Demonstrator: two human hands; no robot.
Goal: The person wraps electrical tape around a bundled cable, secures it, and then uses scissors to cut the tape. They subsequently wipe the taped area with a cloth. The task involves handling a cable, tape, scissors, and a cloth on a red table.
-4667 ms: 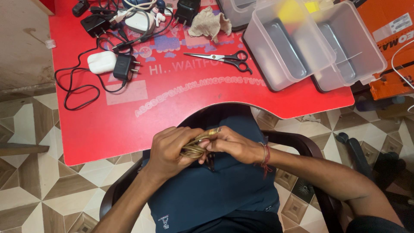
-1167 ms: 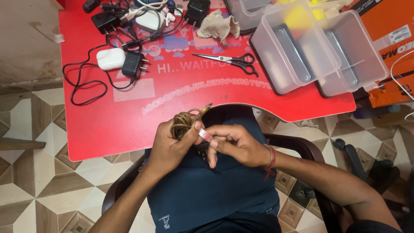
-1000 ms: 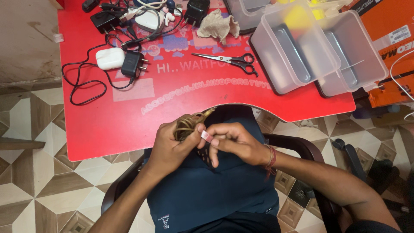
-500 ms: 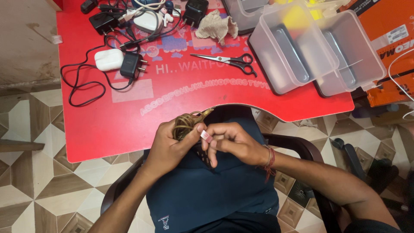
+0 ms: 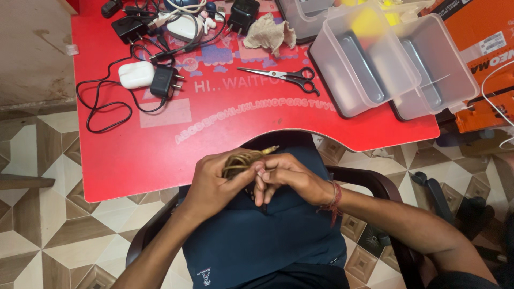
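Over my lap I hold a coiled brown-gold cable (image 5: 242, 159) with a plug end sticking out toward the red table (image 5: 150, 155). My left hand (image 5: 214, 184) is wrapped around the coil from below and the left. My right hand (image 5: 286, 176) presses against the coil from the right, fingers curled on it. Both hands touch each other just in front of the table's curved near edge. I sit in a dark chair (image 5: 369, 179).
On the table lie black-handled scissors (image 5: 284, 76), a white case (image 5: 136, 74), a black charger with cable (image 5: 163, 83), a crumpled cloth (image 5: 270, 33), more chargers at the back and two clear plastic tubs (image 5: 375, 59). An orange box (image 5: 490, 59) stands at the right. Tiled floor surrounds.
The coil has sunk lower into my left hand and both hands have closed tighter together. The small white piece seen between my fingers earlier is no longer visible.
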